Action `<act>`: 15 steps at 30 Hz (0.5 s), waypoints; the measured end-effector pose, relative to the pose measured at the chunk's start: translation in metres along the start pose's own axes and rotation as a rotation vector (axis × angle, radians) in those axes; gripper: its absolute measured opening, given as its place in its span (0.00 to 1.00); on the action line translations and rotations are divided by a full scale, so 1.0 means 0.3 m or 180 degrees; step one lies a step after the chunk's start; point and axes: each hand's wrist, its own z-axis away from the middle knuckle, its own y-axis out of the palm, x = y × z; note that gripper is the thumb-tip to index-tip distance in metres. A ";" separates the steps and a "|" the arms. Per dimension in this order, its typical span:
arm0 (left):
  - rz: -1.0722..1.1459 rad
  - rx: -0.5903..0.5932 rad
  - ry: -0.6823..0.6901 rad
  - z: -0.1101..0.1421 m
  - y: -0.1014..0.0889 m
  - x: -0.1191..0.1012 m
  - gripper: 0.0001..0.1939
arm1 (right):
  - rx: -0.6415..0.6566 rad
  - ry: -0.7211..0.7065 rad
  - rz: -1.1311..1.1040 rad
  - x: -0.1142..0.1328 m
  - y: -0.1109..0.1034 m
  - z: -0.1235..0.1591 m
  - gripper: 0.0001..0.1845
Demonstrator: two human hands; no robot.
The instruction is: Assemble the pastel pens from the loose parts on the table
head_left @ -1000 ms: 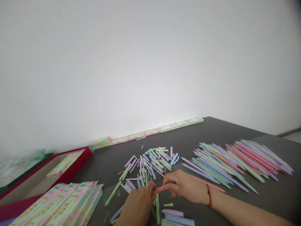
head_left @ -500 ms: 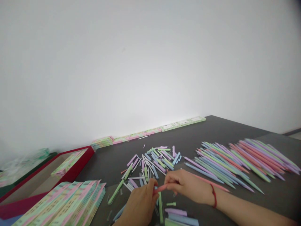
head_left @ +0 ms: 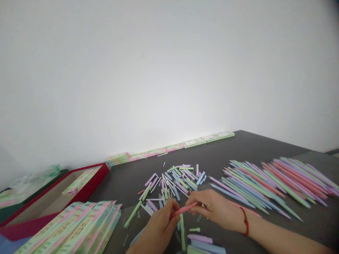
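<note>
In the head view, the left hand (head_left: 160, 227) and right hand (head_left: 212, 207) each pinch one end of a coral pen barrel (head_left: 184, 209), fingers narrowed around it over the near middle of the worktop (head_left: 206, 153); gripping both ends probably steadies the slim, smooth, plastic-looking tube. Just beyond, loose pen parts (head_left: 174, 182) lie jumbled, seemingly for easy reach. On the right, tapered pastel pens (head_left: 265, 184) lie roughly parallel, perhaps to stay sorted. Near left, flat printed cartons (head_left: 71, 229) overlap beside a straight-walled red box (head_left: 96, 181).
</note>
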 end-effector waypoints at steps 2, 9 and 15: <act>0.0013 -0.0008 -0.0018 0.002 0.002 0.003 0.03 | 0.0042 0.0013 -0.0082 -0.002 -0.001 -0.003 0.08; -0.0623 0.0136 -0.0122 0.002 -0.009 -0.045 0.05 | 0.0104 0.0234 -0.0830 -0.015 0.030 -0.006 0.13; -0.0996 0.0294 -0.0137 -0.018 0.005 -0.007 0.07 | 0.0112 0.0687 -0.1647 -0.026 0.063 -0.015 0.14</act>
